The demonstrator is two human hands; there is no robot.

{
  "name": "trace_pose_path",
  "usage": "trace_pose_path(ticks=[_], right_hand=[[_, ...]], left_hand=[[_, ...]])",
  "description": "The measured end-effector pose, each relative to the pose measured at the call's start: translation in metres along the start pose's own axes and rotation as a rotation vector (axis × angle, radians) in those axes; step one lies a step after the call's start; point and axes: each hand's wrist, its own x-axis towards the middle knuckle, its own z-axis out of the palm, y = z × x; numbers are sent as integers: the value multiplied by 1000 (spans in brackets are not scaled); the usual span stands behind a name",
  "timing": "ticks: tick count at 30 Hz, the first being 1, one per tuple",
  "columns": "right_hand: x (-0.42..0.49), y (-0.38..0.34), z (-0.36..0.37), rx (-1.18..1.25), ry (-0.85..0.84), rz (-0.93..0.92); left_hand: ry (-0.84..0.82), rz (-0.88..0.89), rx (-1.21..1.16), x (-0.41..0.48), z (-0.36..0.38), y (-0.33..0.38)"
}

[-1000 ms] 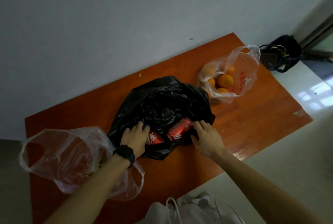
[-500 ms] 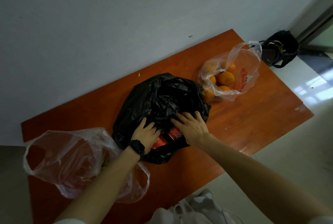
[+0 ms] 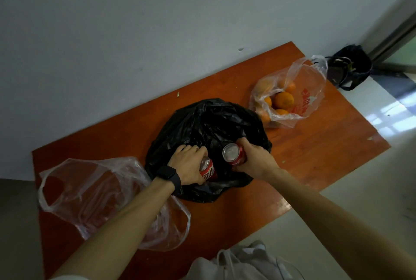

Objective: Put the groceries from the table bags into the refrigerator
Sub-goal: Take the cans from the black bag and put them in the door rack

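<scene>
A black plastic bag [image 3: 209, 122] lies in the middle of the orange-brown table [image 3: 315, 156]. My left hand [image 3: 188, 163], with a dark watch on the wrist, grips a red soda can [image 3: 208, 170] at the bag's mouth. My right hand [image 3: 254, 159] holds a second red soda can [image 3: 234, 154], its silver top facing up. A clear bag with oranges [image 3: 283, 99] sits at the table's far right. A clear plastic bag [image 3: 101, 196] lies crumpled at the near left, under my left forearm.
The table stands against a pale wall. A dark bag [image 3: 346, 67] rests on the floor beyond the table's right end, near a door frame. White cloth [image 3: 243, 264] shows at the bottom edge. Pale floor lies to the right.
Both hands went from pressing flat on the cans in the black bag to closing around one can each. The right can now stands upright and has come out of the bag's mouth.
</scene>
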Motion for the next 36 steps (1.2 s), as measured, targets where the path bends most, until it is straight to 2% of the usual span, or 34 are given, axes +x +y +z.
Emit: trace_pose_path(ticks=[5,9,12,20,27,36], right_hand=[[-49,-2,-17,496,184,91],[-85,3,-30,745,284,124],[-114,13,-45,834,366,135],[-230,76,-102,834,713,186],[-390,164,-141,791,1018,234],[-598,265,-184,694,1403,332]], left_hand=[[73,-78,-441,2,-29,18],[162,-42,-688,6,-56,49],[175,40,-760,12,-73,83],[150,330,-816,30,-106,236],[66,676,-677,16,-115,434],[32,938,-743,-20,-106,688]])
